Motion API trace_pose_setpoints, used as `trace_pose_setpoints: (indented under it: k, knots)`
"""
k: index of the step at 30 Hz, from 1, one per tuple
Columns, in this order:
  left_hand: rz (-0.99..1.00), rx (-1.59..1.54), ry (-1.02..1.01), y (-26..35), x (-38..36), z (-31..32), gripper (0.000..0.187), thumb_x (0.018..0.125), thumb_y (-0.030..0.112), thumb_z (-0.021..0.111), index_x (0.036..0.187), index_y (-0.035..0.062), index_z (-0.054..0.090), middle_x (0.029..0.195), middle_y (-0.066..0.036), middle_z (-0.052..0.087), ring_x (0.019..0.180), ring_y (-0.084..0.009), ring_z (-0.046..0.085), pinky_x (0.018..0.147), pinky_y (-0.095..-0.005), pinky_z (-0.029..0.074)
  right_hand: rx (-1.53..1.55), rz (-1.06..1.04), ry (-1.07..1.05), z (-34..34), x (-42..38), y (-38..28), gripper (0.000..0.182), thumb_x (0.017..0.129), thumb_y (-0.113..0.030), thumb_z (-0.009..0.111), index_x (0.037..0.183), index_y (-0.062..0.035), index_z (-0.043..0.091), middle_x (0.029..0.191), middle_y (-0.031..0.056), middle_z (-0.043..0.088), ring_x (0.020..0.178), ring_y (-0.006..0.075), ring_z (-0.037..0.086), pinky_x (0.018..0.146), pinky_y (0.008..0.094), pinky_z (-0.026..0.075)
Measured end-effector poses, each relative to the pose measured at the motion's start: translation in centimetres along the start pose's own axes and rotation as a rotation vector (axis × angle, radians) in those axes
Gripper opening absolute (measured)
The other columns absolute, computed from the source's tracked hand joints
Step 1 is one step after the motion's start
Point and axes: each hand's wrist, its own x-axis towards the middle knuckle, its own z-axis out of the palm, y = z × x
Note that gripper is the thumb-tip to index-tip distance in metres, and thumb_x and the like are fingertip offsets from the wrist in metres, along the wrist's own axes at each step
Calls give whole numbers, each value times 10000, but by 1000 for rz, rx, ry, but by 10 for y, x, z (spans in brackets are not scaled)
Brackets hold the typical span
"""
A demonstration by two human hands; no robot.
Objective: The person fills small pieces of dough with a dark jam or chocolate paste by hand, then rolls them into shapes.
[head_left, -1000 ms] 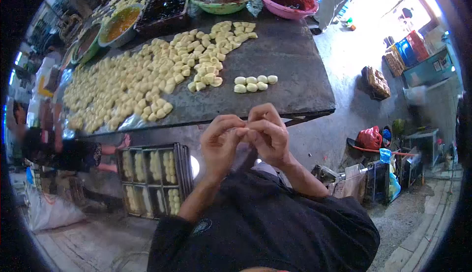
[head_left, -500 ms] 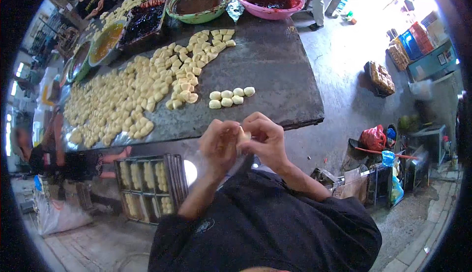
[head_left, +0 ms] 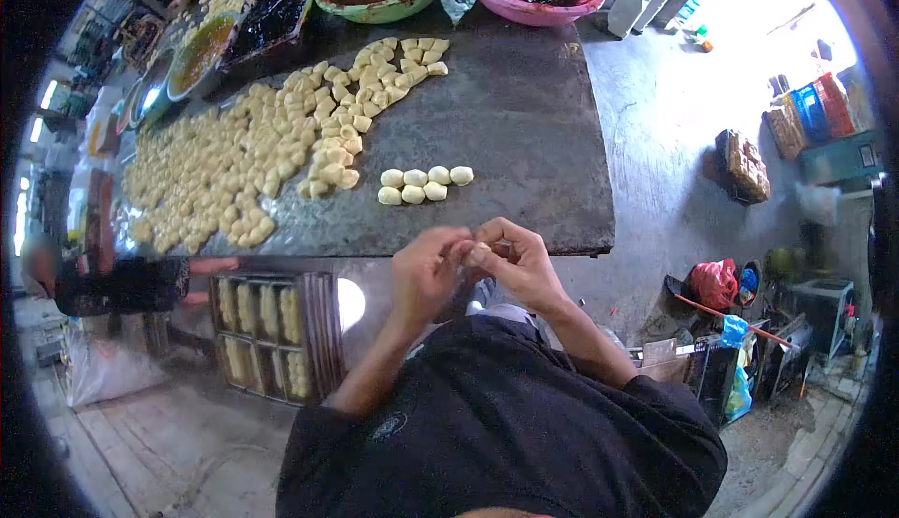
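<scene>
My left hand [head_left: 426, 270] and my right hand [head_left: 513, 260] meet just off the table's front edge, fingers pinched together. A small pale piece of dough [head_left: 480, 250] shows between the fingers of my right hand; the left fingers touch beside it, blurred, and what they hold is hidden. Beyond my hands, several smooth dough balls [head_left: 412, 178] sit in two short rows on the dark table [head_left: 496, 125]. A large spread of dough pieces [head_left: 253, 153] covers the table's left part.
Along the far side stand a green basin [head_left: 382, 14], a pink basin [head_left: 534, 14], a dark-filled tray [head_left: 272, 22] and a yellow-filled bowl [head_left: 201, 59]. Racked trays [head_left: 267, 331] stand below the front edge. Other people are at the left and far side.
The view has shifted slightly. The dough piece between my hands shows less than before, and my fingers have come closer together around it.
</scene>
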Motion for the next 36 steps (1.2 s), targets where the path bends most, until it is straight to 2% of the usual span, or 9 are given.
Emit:
trace_pose_setpoints:
  k: [3,7,15,19,22,26,28,31,36]
  knots:
    - [-85,-91,-139,-7,-5,3,155,865,116,732,994,32,710,945,-128,724,800,-264,717,673,-327,557,0,7,-22,-15,5,6,187,960,-35,607,1137,7,562,1008,29,625,946,97,621,795,266,528]
    - [-165,-148,-23,-3,2,6,256,842,75,763,1088,49,696,1060,-98,725,903,-150,690,730,-274,532,-201,47,-59,-25,26,-5,125,962,-51,581,1074,-1,602,968,32,631,930,120,636,782,285,537]
    - [-250,-561,215,-51,8,-3,337,1004,-32,454,1330,8,528,1363,-97,555,1247,-199,549,983,-320,494,-934,-350,88,-56,85,53,410,765,25,724,1161,-45,643,1353,157,462,1035,256,644,928,375,533]
    - [-189,-472,-131,-55,19,-12,458,1054,194,455,1477,44,364,1548,-169,350,1433,-300,338,1154,-482,316,-264,-6,-76,13,54,13,349,832,-56,756,1158,-22,634,1142,105,623,1019,189,633,927,341,508]
    - [-344,-703,-45,-54,30,-17,802,1003,572,382,1571,103,63,1614,-214,137,1466,-393,232,1185,-541,197,-137,50,-5,36,58,37,292,888,-67,725,1144,-6,599,1056,74,661,1007,148,641,874,293,533]
    - [83,-366,108,-50,37,-52,785,959,701,319,1460,105,419,1438,-182,458,1416,-364,352,1149,-523,260,297,11,200,95,62,8,182,931,-58,670,1086,10,604,1025,55,668,1003,126,638,848,276,540]
    - [374,-83,137,-38,44,-77,669,941,670,420,1178,113,705,1076,-75,714,1250,-280,562,1085,-490,360,277,-40,118,110,63,27,174,949,-79,656,1093,8,610,1031,43,659,977,114,622,837,288,527]
    - [646,-127,34,-64,46,-99,641,912,656,469,1127,113,731,996,-46,733,1163,-242,628,1068,-497,388,-245,-248,237,147,60,18,187,942,-76,670,1095,15,612,1019,32,651,958,106,611,824,292,519]
    - [681,-453,-153,-48,72,-151,473,740,449,772,1019,71,726,959,-90,741,981,-252,714,878,-416,551,306,-177,-6,172,43,-3,275,917,-92,665,1159,33,626,1037,62,676,983,147,649,827,283,535]
